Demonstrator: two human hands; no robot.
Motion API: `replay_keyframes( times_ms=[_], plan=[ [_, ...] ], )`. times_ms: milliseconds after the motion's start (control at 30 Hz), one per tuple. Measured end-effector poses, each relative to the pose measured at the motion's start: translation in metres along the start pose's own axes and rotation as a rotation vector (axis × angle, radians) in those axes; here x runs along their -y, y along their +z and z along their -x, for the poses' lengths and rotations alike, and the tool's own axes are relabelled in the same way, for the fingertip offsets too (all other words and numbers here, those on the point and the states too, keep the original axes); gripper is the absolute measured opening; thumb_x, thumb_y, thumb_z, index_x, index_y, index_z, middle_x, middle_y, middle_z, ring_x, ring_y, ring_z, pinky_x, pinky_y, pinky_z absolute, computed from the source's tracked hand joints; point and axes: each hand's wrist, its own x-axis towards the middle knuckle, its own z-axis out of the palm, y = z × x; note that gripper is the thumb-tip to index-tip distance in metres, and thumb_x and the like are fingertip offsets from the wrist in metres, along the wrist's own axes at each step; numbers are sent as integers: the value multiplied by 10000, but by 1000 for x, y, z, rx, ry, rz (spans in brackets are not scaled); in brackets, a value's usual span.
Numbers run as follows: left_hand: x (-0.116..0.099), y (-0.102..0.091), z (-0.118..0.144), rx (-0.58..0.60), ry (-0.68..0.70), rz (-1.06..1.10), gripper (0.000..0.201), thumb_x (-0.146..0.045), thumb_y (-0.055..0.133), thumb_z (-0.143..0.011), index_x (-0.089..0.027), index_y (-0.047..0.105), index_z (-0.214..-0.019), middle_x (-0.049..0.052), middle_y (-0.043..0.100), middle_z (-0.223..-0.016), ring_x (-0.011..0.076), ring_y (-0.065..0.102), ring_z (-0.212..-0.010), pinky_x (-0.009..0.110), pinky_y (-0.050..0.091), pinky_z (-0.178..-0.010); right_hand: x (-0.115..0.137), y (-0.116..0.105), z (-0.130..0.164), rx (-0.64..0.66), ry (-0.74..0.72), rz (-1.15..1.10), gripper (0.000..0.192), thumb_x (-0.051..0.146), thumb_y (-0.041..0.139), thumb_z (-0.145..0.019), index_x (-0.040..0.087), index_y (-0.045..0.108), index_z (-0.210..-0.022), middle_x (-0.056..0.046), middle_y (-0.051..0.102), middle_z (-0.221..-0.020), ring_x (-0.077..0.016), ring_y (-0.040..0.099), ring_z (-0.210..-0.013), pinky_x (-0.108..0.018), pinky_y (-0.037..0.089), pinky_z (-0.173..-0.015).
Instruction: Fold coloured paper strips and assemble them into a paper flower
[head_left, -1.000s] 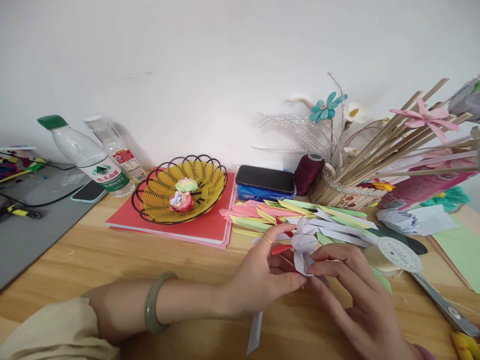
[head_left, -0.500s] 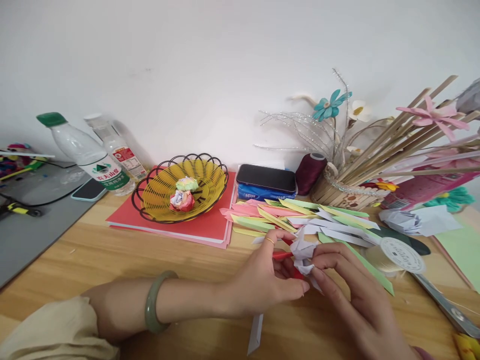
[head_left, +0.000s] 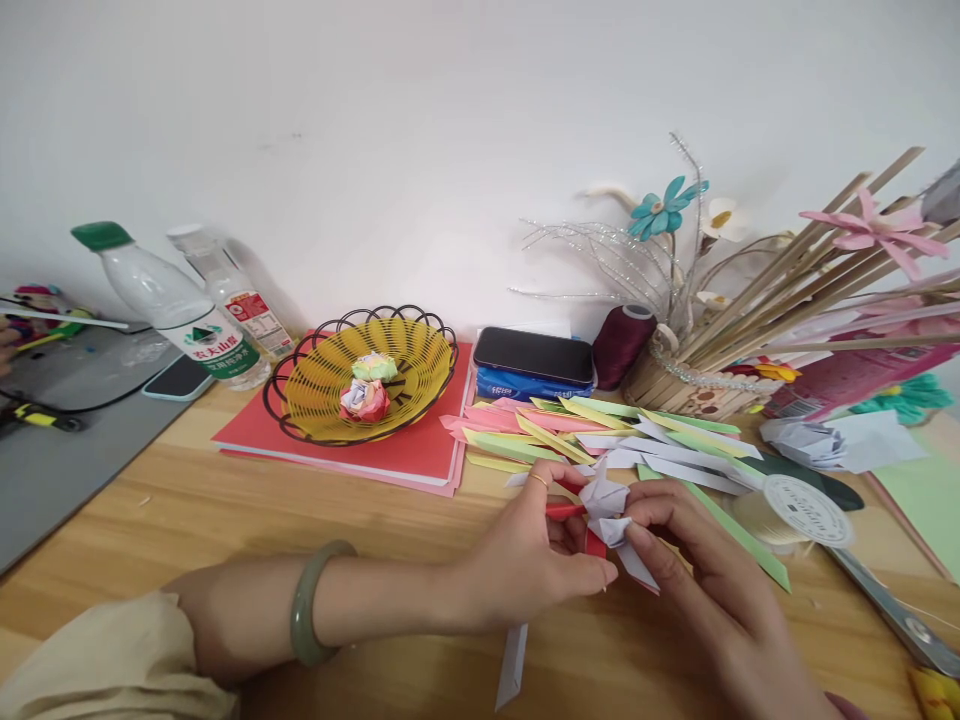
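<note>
Head view: left hand [head_left: 525, 560] and right hand [head_left: 697, 560] pinch half-folded paper flower [head_left: 606, 505]; loose strips [head_left: 600, 430] wait just beyond the grip.

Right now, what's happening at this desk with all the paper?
A person sits at a wooden table, both hands on a small folded paper piece, white with red strips. The left hand pinches it from one side and the right hand from the other, just above the tabletop. Behind it lies a pile of coloured paper strips. A yellow basket to the left holds two finished paper flowers.
</note>
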Motion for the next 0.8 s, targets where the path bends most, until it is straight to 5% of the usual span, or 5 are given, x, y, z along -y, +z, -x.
replay_keyframes(
  times_ms=[800],
  plan=[
    [0,-1,3,57,20,-40,393,-89,562,-658,-206,341,-961,-71,409,-638,54,371,-560,202,303,-528,-6,1,0,-38,199,10,237,409,425,-848,212,523,-760,-1,582,-665,-151,532,-616,-239,429,-513]
  ],
)
